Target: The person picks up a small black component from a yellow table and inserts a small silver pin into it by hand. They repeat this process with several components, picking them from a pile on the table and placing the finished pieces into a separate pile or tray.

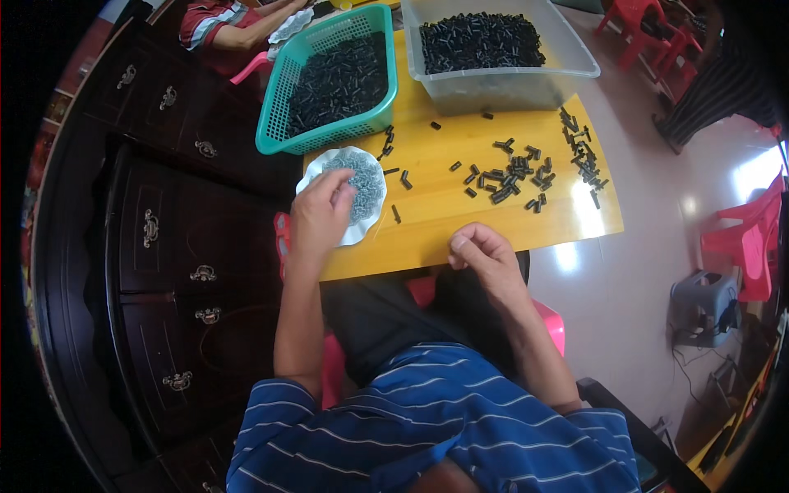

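Note:
Over a white scalloped-rim plate [306, 179] at the table's left edge is my left hand [320, 212], fingers bent and drawn together above a heap of small silvery metal pieces [366, 191]. What its fingertips pinch, if anything, is too small to tell. My right hand [491, 261] is by the near table edge, fingers curled and thumb pressed against them; anything inside is hidden. Beyond it lies a loose pile of short black tubular pieces [516, 174]. A few more black pieces [396, 214] lie beside the plate.
Behind the plate stands a green mesh basket [267, 135] of black pieces; a translucent bin [501, 100] holds more. Black pieces [582, 152] line the table's right edge. Dark drawers [197, 238] flank the left. Another person's arm [246, 34] shows at the far left.

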The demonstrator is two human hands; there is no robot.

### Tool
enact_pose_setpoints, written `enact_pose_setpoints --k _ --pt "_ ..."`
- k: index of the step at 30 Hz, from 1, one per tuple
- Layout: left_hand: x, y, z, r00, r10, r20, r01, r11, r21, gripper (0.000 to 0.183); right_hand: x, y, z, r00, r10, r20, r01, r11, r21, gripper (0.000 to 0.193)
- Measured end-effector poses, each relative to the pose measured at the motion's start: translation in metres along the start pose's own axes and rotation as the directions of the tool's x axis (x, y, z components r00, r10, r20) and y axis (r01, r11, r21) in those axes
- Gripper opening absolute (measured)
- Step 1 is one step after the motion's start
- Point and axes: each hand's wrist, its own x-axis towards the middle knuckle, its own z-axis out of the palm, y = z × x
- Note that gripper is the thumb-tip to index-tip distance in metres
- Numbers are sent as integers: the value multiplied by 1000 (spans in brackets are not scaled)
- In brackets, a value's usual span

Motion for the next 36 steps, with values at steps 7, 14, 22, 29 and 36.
enact_pose_setpoints --k 7,14,22,29,36 --pt "-20 50 18 868 296 400 -63 863 -502 22 -5 -2 2 960 150 234 -152 988 -10 20" --pt "-21 63 27 852 375 367 -151 845 -513 19 -5 -3 0 951 145 272 -149 989 -4 22" --pt "-25 60 27 847 364 388 -95 821 -563 14 -2 5 -1 952 132 274 -138 990 2 21" --pt "-31 58 33 949 227 217 -77 839 -538 6 0 1 -2 992 92 82 -107 973 206 16" --pt "-30 71 36 963 211 166 -103 862 -496 6 2 2 -5 994 83 76 -100 963 250 17"
